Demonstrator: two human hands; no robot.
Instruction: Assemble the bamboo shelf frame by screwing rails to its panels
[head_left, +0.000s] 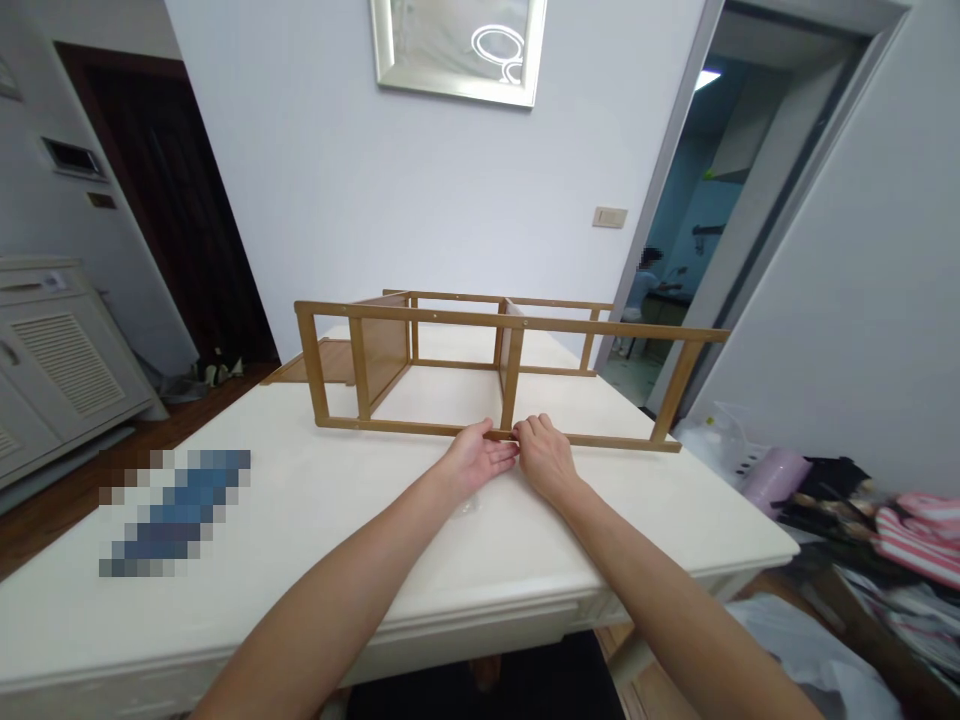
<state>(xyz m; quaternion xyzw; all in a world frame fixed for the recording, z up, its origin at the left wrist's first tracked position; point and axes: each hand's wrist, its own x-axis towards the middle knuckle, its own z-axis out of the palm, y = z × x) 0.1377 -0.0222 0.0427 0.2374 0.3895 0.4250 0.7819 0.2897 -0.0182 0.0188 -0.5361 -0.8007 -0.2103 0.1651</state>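
A brown wooden shelf frame (435, 318) lies on its side on the white table (315, 540), with two panels fixed across it. My left hand (478, 460) is palm up at its near lower rail, fingers stretched out and thumb close to the rail. Just to the right, my right hand (544, 455) has its fingers pinched together at the same rail, by the foot of the middle crosspiece. Whatever sits in that pinch is too small to make out. A small clear plastic bag (468, 506) rests on the table below my left hand.
Another flat wooden panel (330, 362) lies beyond the frame's left end. A blurred-out blue item (180, 510) is on the table's left. Bags and clothes (919, 540) are piled right of the table. Through the doorway, a person (645, 285) stands in another room.
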